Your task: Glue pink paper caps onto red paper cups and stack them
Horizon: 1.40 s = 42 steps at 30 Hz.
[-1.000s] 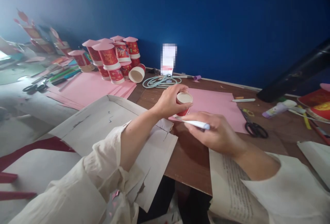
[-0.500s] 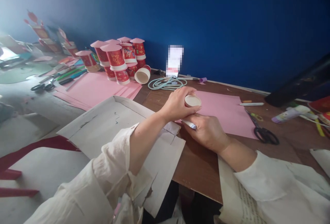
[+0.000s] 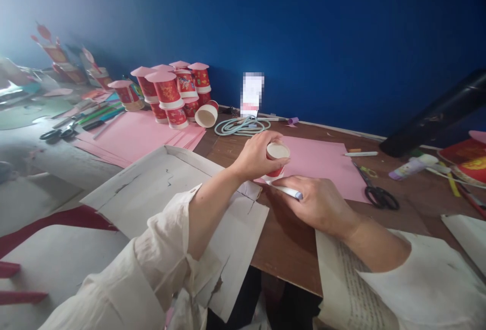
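Observation:
My left hand (image 3: 256, 157) is closed around a red paper cup (image 3: 277, 153) that stands upside down, its pale base upward, at the near left corner of a pink sheet (image 3: 319, 165). In my right hand (image 3: 319, 201) is a white marker pen (image 3: 290, 192) with a bluish end. The pen's other end points at the cup's lower rim; my fingers partly hide it, so I cannot tell whether it touches. The pink sheet lies on the brown table (image 3: 288, 249).
Stacked red cups (image 3: 167, 92) with pink cone tops stand at the back left, beside a lying cup (image 3: 207, 115). A phone (image 3: 252, 92) leans on the wall behind a coiled cable (image 3: 243, 126). Black scissors (image 3: 381, 197) and a glue stick (image 3: 412, 167) lie at right.
My right hand has moved right and slightly down with the pen, away from my left hand. More of the cup's red side now shows. The whole view has shifted slightly.

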Available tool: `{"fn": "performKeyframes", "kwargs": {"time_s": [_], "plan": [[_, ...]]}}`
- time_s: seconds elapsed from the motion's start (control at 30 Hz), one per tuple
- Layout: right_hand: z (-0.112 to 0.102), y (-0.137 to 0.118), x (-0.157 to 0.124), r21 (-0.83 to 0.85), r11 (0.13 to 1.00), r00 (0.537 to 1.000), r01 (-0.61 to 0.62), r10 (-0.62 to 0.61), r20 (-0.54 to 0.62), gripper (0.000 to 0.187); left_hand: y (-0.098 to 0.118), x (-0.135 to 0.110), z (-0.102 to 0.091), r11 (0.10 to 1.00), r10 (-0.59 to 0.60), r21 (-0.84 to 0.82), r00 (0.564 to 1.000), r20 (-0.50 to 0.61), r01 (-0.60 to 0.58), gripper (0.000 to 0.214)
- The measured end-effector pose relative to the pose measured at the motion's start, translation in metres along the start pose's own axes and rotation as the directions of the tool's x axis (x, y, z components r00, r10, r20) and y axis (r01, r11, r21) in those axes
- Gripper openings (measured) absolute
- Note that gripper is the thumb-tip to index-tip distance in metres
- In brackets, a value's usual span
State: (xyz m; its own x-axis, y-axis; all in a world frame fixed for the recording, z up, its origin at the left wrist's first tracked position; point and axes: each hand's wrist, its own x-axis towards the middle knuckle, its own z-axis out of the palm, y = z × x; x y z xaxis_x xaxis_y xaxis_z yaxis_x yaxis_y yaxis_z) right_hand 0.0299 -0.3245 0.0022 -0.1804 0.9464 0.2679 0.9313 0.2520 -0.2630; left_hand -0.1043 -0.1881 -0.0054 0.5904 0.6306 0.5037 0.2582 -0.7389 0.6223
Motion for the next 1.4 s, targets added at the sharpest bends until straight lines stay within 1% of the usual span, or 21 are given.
{"fn": "performKeyframes", "kwargs": {"time_s": [0.17, 0.27, 0.33, 0.4, 0.47, 0.53, 0.57, 0.63, 0.67, 0.73, 0.77, 0.8, 0.83, 0.87, 0.9, 0.97, 1.07, 1.13, 1.23, 1.3, 1.4], "plan": [[-0.001, 0.002, -0.007, 0.032, 0.997, 0.998, -0.068, 0.068, -0.002, 0.02, -0.002, 0.0, 0.001, 1.0, 0.024, 0.006, 1.0, -0.011, -0.024, 0.049], [-0.005, 0.007, -0.012, 0.177, 0.977, 0.99, -0.116, 0.127, -0.054, 0.019, -0.002, 0.0, 0.001, 1.0, 0.01, 0.011, 1.0, -0.006, -0.01, 0.05], [-0.012, 0.013, -0.017, 0.315, 0.937, 0.969, -0.154, 0.205, -0.136, 0.016, -0.002, 0.0, 0.0, 1.0, -0.004, 0.011, 1.0, -0.003, 0.004, 0.051], [-0.02, 0.023, -0.022, 0.417, 0.883, 0.913, -0.215, 0.333, -0.236, 0.015, -0.002, -0.001, 0.001, 1.0, -0.007, 0.004, 1.0, -0.003, 0.007, 0.05], [-0.023, 0.033, -0.026, 0.507, 0.825, 0.815, -0.249, 0.461, -0.35, 0.017, -0.002, -0.002, 0.002, 1.0, -0.002, -0.016, 1.0, -0.009, 0.002, 0.05], [-0.021, 0.043, -0.027, 0.559, 0.793, 0.726, -0.243, 0.531, -0.437, 0.02, -0.002, -0.003, 0.004, 0.999, -0.002, -0.053, 1.0, -0.02, 0.001, 0.051], [-0.019, 0.046, -0.028, 0.564, 0.79, 0.702, -0.24, 0.543, -0.462, 0.021, -0.003, -0.004, 0.004, 0.996, -0.007, -0.085, 1.0, -0.027, 0.005, 0.052], [-0.013, 0.052, -0.028, 0.55, 0.797, 0.693, -0.25, 0.544, -0.473, 0.022, -0.005, -0.003, 0.004, 0.983, -0.01, -0.184, 0.998, -0.054, 0.0, 0.054], [-0.01, 0.053, -0.028, 0.543, 0.8, 0.696, -0.257, 0.543, -0.471, 0.023, -0.007, -0.001, 0.002, 0.972, -0.011, -0.235, 0.995, -0.094, -0.011, 0.053], [-0.008, 0.054, -0.03, 0.532, 0.806, 0.694, -0.261, 0.54, -0.477, 0.023, -0.012, 0.001, -0.006, 0.963, -0.033, -0.268, 0.964, -0.262, -0.04, 0.048], [-0.007, 0.053, -0.03, 0.527, 0.809, 0.691, -0.261, 0.538, -0.483, 0.023, -0.015, 0.002, -0.011, 0.973, -0.05, -0.227, 0.926, -0.375, -0.039, 0.046], [-0.007, 0.052, -0.031, 0.519, 0.813, 0.689, -0.263, 0.535, -0.489, 0.024, -0.019, 0.003, -0.017, 0.989, -0.064, -0.148, 0.872, -0.485, -0.009, 0.044], [-0.008, 0.051, -0.032, 0.509, 0.819, 0.687, -0.266, 0.532, -0.496, 0.024, -0.023, 0.003, -0.023, 0.998, -0.067, -0.043, 0.816, -0.574, 0.052, 0.045], [-0.008, 0.051, -0.032, 0.495, 0.824, 0.685, -0.275, 0.529, -0.501, 0.025, -0.027, 0.002, -0.029, 0.989, -0.063, 0.068, 0.777, -0.626, 0.135, 0.046], [-0.009, 0.05, -0.032, 0.475, 0.83, 0.679, -0.293, 0.53, -0.508, 0.026, -0.031, 0.001, -0.034, 0.961, -0.062, 0.168, 0.76, -0.647, 0.221, 0.046], [-0.011, 0.052, -0.033, 0.415, 0.839, 0.658, -0.353, 0.537, -0.527, 0.029, -0.038, -0.001, -0.04, 0.879, -0.096, 0.308, 0.767, -0.634, 0.365, 0.044], [-0.016, 0.059, -0.034, 0.3, 0.833, 0.629, -0.464, 0.549, -0.55, 0.036, -0.044, -0.003, -0.042, 0.798, -0.178, 0.387, 0.794, -0.581, 0.462, 0.045], [-0.023, 0.065, -0.036, 0.263, 0.814, 0.611, -0.518, 0.567, -0.553, 0.04, -0.046, -0.002, -0.04, 0.79, -0.195, 0.397, 0.805, -0.56, 0.468, 0.046], [-0.035, 0.073, -0.039, 0.253, 0.76, 0.571, -0.599, 0.627, -0.531, 0.04, -0.049, -0.001, -0.039, 0.79, -0.205, 0.392, 0.805, -0.557, 0.471, 0.046], [-0.041, 0.078, -0.042, 0.236, 0.727, 0.565, -0.645, 0.662, -0.493, 0.039, -0.053, -0.001, -0.04, 0.783, -0.222, 0.389, 0.802, -0.555, 0.486, 0.048], [-0.048, 0.088, -0.048, 0.18, 0.707, 0.581, -0.684, 0.677, -0.451, 0.038, -0.057, -0.001, -0.043, 0.773, -0.224, 0.404, 0.806, -0.548, 0.489, 0.05]]}}
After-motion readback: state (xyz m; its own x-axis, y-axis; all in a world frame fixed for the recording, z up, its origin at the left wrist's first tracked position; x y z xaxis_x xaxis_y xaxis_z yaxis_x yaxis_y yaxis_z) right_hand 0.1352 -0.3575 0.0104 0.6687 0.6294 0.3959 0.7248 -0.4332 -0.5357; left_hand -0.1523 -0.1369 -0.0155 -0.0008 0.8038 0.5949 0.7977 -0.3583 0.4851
